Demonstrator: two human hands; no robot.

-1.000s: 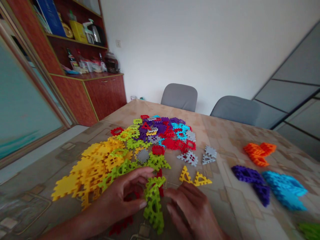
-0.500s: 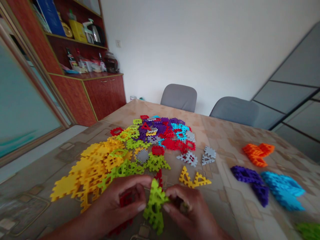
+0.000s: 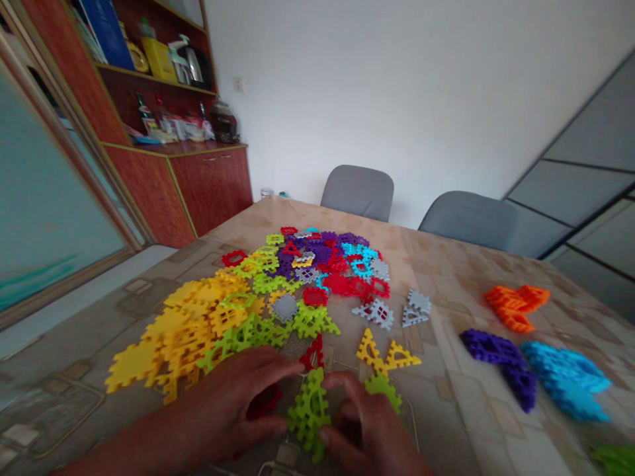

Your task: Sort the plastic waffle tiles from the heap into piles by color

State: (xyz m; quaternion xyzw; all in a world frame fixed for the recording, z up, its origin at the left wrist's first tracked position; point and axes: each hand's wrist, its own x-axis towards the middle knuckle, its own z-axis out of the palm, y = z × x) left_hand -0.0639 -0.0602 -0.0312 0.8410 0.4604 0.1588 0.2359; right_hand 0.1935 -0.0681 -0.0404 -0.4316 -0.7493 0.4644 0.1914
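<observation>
Green pieces [image 3: 308,413] are lying between your hands, pointing 12-to-6 o'clock; your left hand [image 3: 233,396] is curving open at 9; your right hand [image 3: 380,430], seemingly nearer, is curving open at 3.

A narrow stack-like cluster of lime-green plastic pieces with toothed edges and cut-out openings [image 3: 310,411] lies lengthwise on the table [image 3: 449,403], between the curved fingers of the left hand [image 3: 238,390] and the right hand [image 3: 370,413]. Just beyond its far tip lies a red triangular plastic frame with toothed edges [image 3: 313,355]; a separate lime-green toothed plastic piece [image 3: 384,389] shows partly from behind the right hand.
</observation>
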